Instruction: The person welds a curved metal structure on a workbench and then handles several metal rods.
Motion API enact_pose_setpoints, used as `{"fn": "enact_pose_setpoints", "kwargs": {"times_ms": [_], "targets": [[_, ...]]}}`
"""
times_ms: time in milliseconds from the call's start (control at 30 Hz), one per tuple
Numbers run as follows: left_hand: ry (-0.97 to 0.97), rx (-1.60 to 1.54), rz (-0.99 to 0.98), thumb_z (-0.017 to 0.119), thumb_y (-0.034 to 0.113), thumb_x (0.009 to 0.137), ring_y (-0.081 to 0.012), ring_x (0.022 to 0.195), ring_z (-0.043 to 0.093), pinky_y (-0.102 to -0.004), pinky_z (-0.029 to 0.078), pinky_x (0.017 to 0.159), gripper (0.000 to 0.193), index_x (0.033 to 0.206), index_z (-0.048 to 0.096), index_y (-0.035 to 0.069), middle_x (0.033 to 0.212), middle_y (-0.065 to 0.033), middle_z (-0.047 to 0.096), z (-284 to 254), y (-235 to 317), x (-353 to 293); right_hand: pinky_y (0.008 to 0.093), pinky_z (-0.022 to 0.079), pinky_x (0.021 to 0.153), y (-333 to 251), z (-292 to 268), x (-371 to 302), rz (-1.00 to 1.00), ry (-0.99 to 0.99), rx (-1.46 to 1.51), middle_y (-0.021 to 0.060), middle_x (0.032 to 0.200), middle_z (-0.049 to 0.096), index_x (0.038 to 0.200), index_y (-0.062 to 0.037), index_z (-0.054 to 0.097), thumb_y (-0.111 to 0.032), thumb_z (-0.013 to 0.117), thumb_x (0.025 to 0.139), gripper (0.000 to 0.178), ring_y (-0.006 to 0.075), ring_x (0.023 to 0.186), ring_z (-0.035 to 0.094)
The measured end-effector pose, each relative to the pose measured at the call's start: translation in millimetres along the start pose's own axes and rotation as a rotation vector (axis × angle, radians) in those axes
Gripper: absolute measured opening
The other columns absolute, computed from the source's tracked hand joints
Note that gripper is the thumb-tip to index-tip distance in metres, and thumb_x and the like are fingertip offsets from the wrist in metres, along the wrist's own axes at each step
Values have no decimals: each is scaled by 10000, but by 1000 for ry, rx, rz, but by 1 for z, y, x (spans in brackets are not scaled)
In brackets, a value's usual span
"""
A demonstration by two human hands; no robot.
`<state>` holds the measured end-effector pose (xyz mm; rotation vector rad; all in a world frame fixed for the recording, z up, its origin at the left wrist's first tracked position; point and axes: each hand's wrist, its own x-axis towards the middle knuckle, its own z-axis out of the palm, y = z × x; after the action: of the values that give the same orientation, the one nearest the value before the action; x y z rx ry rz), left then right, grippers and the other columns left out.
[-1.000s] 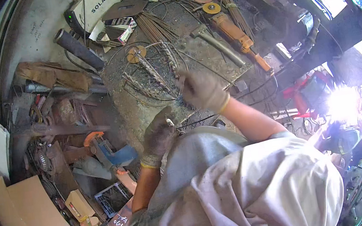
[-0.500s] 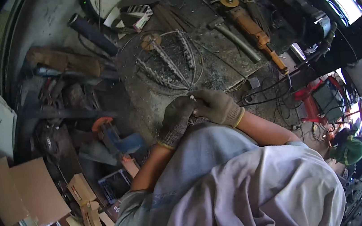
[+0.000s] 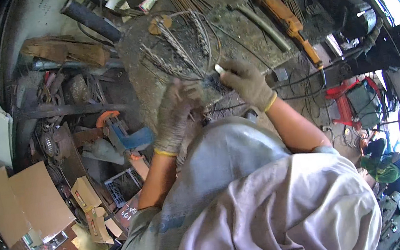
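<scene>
Both hands wear grey-brown knit work gloves with yellow cuffs. My right hand (image 3: 249, 83) is closed in a pinch around a small white piece (image 3: 219, 68), chalk-like, whose end juts from the fingertips; its exact kind is not plain. My left hand (image 3: 178, 111) is held apart from the right, its fingers loosely spread and slightly blurred, with no object visible in them. Just beyond both hands, a metal frame (image 3: 178, 52) of bent rods with twisted bars lies on the gritty worktable (image 3: 144, 99). A round tan disc (image 3: 160, 25) sits at its far end.
An orange angle grinder (image 3: 278, 10) and a metal pipe (image 3: 260, 28) lie at the table's right. Cables trail near a red chair (image 3: 339, 103). On the left are a blue-and-orange tool (image 3: 124, 134), cardboard (image 3: 40, 204) and scrap. A person in green (image 3: 382, 167) is at far right.
My hands, together before, have separated. The left moved left and its fingers spread; the right moved forward and right with the white piece. The whole view has shifted slightly.
</scene>
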<state>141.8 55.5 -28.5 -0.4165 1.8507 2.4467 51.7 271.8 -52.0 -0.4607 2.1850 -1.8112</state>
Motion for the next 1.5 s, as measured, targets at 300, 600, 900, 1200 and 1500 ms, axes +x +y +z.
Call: {"fn": "enact_pose_setpoints", "kwargs": {"times_ms": [300,600,900,1200,1500], "targets": [[220,221,-52,707,94,927,-259,1172,635,-379,564,964,416,1301,541,20,1300,-139,611,-41,-32,-5,368,534,904,19,-29,17,41,-58,-84,173,1054,748,1235,-53,708,-316,650,970,378,284,987,717],[141,4,-67,640,65,978,-205,907,673,-326,576,792,257,1209,530,90,1111,-77,616,-37,-38,4,449,548,871,33,-49,41,-129,100,-324,216,997,736,1156,-87,746,-310,638,937,332,381,989,710],[329,108,25,686,135,937,-173,929,645,-357,576,770,561,1444,460,49,1230,-114,611,-26,-42,-4,461,547,835,42,-37,40,-180,116,-433,187,1044,717,1138,-123,753,-265,656,936,266,392,998,686],[-338,122,271,637,140,989,-197,979,689,-328,571,846,376,1347,576,46,1145,-118,676,3,70,-30,465,555,822,53,-24,42,-238,254,-728,179,1042,721,1141,-130,745,-280,638,970,252,391,976,694],[-967,87,531,636,138,989,-215,1006,686,-344,568,872,379,1348,570,36,1170,-128,671,42,108,-57,464,552,840,48,-17,46,-155,239,-746,192,1050,729,1127,-111,742,-255,611,978,245,393,962,696]]}}
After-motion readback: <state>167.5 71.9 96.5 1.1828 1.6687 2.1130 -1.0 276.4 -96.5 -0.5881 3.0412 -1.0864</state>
